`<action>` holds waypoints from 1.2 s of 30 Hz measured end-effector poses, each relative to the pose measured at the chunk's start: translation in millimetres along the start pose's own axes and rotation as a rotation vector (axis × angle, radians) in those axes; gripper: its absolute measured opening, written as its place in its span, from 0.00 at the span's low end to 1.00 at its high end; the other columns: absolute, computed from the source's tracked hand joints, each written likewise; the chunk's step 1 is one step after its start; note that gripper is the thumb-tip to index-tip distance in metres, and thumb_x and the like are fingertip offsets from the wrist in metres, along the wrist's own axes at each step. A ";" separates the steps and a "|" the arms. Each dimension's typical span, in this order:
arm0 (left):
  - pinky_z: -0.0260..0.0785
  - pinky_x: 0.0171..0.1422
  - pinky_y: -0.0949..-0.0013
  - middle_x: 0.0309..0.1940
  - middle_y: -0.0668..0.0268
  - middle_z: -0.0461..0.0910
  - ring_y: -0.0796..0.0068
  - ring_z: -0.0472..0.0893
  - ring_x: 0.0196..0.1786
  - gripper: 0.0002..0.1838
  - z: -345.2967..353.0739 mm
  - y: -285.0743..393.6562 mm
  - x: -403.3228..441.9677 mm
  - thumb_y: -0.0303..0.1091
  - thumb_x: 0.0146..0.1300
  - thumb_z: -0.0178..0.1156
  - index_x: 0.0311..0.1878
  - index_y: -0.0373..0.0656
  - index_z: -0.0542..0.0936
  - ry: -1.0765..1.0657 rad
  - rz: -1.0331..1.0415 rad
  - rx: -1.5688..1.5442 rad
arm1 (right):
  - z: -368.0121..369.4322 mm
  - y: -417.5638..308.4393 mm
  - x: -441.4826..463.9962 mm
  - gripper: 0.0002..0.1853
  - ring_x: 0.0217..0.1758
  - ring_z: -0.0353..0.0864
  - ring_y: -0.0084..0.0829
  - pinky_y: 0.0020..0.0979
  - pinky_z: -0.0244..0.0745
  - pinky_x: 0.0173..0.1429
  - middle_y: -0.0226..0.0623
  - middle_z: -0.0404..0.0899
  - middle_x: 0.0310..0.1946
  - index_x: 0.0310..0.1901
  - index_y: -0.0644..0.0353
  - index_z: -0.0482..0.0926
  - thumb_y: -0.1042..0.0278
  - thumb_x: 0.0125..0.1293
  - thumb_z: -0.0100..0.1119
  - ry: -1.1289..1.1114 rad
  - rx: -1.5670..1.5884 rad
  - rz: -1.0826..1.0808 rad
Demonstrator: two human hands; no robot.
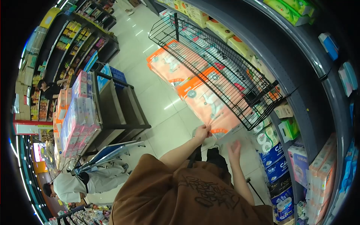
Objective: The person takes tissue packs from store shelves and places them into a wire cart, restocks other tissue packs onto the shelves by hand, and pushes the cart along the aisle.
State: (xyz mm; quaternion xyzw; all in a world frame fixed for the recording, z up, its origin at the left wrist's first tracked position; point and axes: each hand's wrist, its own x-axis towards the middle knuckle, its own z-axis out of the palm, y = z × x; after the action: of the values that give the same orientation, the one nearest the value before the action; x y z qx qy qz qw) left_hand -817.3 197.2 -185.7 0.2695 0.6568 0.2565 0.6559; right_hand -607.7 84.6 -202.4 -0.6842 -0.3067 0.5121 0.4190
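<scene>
Flat orange-and-pale packs with a white animal picture hang below a black wire basket (225, 69) fixed to the shelf front. My left hand (203, 132) is closed on the lower corner of the nearer orange pack (210, 101), thumb and fingers pinching its edge. A second orange pack (170, 62) hangs just beyond it. To the right and a little below the pack, my right hand (234, 149) is held up with its fingers apart and nothing in it.
Dark shelves (300, 63) with tissue packs run along my right. Blue packs (275, 167) are stacked low beside me. On the left stands a display rack (127, 105) with pink-white packs (80, 112). A person in pale clothes (75, 183) is at lower left.
</scene>
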 end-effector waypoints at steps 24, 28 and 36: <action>0.62 0.71 0.36 0.70 0.55 0.68 0.50 0.70 0.69 0.42 -292.0 18.5 -41.8 0.70 0.66 0.48 0.72 0.47 0.66 -0.628 -0.017 -0.706 | 11.9 -189.7 -114.6 0.33 0.67 0.73 0.35 0.40 0.67 0.71 0.39 0.74 0.65 0.68 0.60 0.68 0.44 0.70 0.54 -0.193 0.441 0.731; 0.62 0.74 0.45 0.71 0.54 0.66 0.52 0.69 0.71 0.42 -272.8 64.1 -28.6 0.67 0.73 0.37 0.76 0.43 0.58 -0.786 -0.364 -0.448 | -30.5 -211.1 -125.8 0.32 0.65 0.75 0.34 0.38 0.67 0.71 0.42 0.73 0.65 0.67 0.64 0.68 0.48 0.70 0.56 -0.199 0.306 0.675; 0.53 0.79 0.58 0.77 0.62 0.56 0.65 0.57 0.78 0.38 -128.6 129.0 -61.7 0.59 0.77 0.39 0.79 0.45 0.49 -1.308 -0.663 0.492 | -109.8 -193.3 -279.4 0.32 0.62 0.79 0.38 0.42 0.71 0.69 0.45 0.77 0.60 0.66 0.65 0.70 0.46 0.69 0.53 0.320 0.455 0.695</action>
State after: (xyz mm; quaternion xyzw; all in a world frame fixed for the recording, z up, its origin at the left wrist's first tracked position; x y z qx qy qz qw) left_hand -943.9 250.0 -50.9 0.2933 0.2200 -0.3180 0.8743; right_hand -581.0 -91.9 106.8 -0.7077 0.1307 0.5645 0.4042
